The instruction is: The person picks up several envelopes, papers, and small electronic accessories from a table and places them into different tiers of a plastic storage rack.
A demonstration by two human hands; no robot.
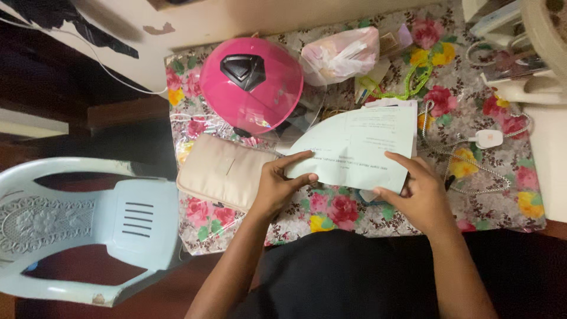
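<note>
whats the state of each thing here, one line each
sheet of paper: bent, gripped at its near edge by both hands
left hand: pinching the paper's left corner
right hand: holding the paper's right side
pink helmet: resting dome up
beige pouch: closed, lying flat
plastic bag: bunched, filled
plastic chair: unoccupied

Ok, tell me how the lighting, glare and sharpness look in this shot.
Head view: light falls on the floral tablecloth, the left side sits in deep shadow; small glare spots on the pink helmet; print on the paper is too blurred to read.
</note>
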